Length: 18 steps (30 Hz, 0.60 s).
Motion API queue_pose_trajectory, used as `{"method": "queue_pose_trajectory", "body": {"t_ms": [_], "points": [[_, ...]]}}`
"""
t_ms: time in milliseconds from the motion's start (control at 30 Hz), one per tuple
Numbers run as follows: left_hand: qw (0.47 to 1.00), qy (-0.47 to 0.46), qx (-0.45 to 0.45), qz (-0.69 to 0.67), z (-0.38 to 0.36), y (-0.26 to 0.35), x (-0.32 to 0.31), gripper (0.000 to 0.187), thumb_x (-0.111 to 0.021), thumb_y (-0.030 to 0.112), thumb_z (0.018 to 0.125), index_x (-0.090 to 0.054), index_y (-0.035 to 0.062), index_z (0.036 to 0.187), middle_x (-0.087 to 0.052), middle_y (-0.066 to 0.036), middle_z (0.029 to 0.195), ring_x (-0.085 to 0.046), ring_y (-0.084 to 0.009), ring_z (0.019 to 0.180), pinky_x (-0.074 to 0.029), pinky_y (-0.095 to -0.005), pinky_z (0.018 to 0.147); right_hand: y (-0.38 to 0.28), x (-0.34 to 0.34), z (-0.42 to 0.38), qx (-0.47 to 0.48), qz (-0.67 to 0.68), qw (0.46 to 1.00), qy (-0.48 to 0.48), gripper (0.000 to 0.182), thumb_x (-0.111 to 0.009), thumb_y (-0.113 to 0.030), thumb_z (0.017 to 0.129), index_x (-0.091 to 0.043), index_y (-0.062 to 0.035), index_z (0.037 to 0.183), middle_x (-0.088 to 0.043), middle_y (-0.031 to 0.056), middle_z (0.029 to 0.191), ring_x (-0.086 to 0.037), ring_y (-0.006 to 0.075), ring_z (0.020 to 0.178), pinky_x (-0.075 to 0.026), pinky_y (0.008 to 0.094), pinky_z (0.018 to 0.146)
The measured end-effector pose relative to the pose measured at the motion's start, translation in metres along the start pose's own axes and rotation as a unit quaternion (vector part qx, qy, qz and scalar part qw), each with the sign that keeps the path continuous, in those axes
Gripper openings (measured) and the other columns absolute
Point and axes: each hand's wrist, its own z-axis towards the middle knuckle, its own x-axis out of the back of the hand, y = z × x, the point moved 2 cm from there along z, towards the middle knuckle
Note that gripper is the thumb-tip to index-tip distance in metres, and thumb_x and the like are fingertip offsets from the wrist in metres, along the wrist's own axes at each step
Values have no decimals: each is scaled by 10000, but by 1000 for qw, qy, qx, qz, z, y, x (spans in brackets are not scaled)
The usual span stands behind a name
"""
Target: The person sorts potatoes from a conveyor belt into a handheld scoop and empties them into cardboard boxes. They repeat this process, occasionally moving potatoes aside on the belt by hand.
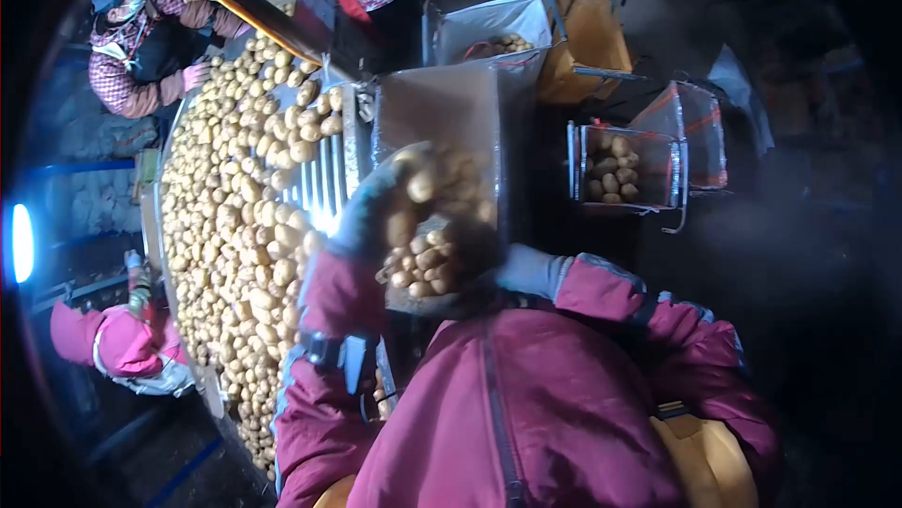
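The left hand, in a blurred grey-blue glove [365, 215], is just past the right edge of the metal-edged sorting table [351, 143], its fingers bent beside a round, pale-yellow potato [422, 187]; blur hides whether they grip it. The right hand, in a pale grey glove [529, 270], is by the near right side of a dark container of potatoes [425, 264]; its fingers are hidden, so its grasp cannot be told. Loose yellow potatoes [235, 226] cover the table up to its left edge. Potatoes also lie in a clear-sided, red-trimmed box [669, 165] and a white-lined crate [515, 19].
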Motion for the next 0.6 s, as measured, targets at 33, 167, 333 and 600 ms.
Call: {"method": "queue_pose_trajectory", "body": {"t_ms": [33, 167, 333, 600], "points": [[1000, -14, -5, -20, 11, -5, -9, 584, -571, 387, 996, -462, 42, 1454, -606, -134, 1319, -611, -276, 1147, -496, -439, 983, 0, 4, -1, 26, 17, 1000, -3, 469, -797, -359, 833, -705, 26, 1085, -738, 144, 893, -700, 203, 697, -578, 331, 620], [949, 40, -105, 296, 34, -7, 6, 483, -535, 315, 1029, -496, 1, 1394, -612, -158, 1274, -608, -287, 1124, -485, -426, 1007, 16, 20, -5, -47, -24, 999, 14, 431, -796, -351, 839, -722, 30, 1028, -733, 135, 825, -685, 194, 664, -570, 328, 604], [938, 75, -227, 249, -10, 17, 88, 282, -609, 108, 917, -600, 19, 1185, -628, -110, 1128, -618, -245, 1012, -511, -338, 893, 15, 33, -8, -107, -42, 993, 27, 389, -788, -350, 850, -737, 30, 916, -706, 122, 697, -644, 187, 564, -537, 319, 533], [728, 621, -273, 94, -192, 38, 197, 470, -694, 240, 940, -571, 37, 1346, -650, -146, 1179, -676, -222, 914, -536, -330, 772, -31, 2, 6, -147, 58, 987, -21, 372, -776, -316, 874, -712, 47, 825, -640, 143, 567, -583, 214, 390, -477, 308, 357]]}}
